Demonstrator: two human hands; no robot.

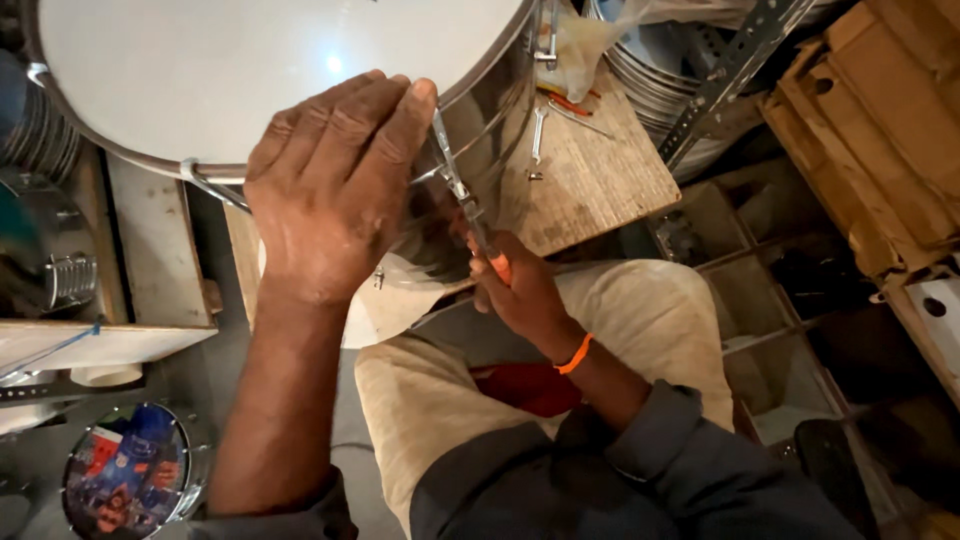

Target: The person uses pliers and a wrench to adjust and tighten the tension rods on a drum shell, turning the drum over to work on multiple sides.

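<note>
A large drum (480, 120) with a white head and a shiny metal shell stands on a wooden board in front of me. My left hand (335, 180) lies flat over its rim, fingers together, pressing on the edge of the white head. My right hand (515, 290) is below the rim, closed around an orange-handled metal tool (470, 205). The tool's tip reaches up to a tension rod on the shell, just beside my left fingertips. An orange band circles my right wrist.
A spanner (538, 135) and small tools lie on the wooden board (600, 180) right of the drum. Perforated metal bars and wooden frames (880, 130) stand at right. More drum shells (50, 270) sit at left, a printed round drum head (125, 470) at bottom left.
</note>
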